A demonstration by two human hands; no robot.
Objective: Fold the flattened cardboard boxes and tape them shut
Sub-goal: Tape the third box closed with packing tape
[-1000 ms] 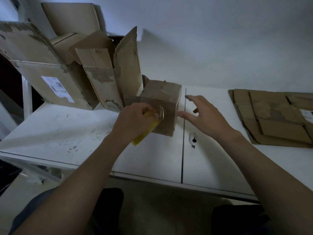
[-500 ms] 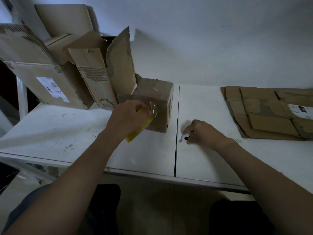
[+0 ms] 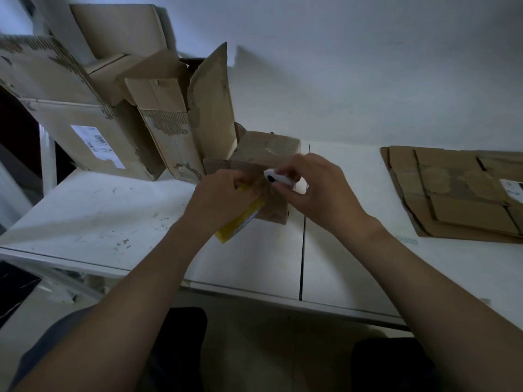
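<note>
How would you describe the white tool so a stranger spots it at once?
On the white table, find the small box by the middle seam. The right hand holds the tool in front of it. It is white with a black dot; the left hand holds a yellow item.

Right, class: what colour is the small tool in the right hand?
The tool is white with a black spot, clearest in the head view.

Bare forearms (image 3: 135,292), dark garment (image 3: 181,352) over legs.

Cutter (image 3: 278,178) (right hand (image 3: 319,193)) now at box (image 3: 268,148)
</note>
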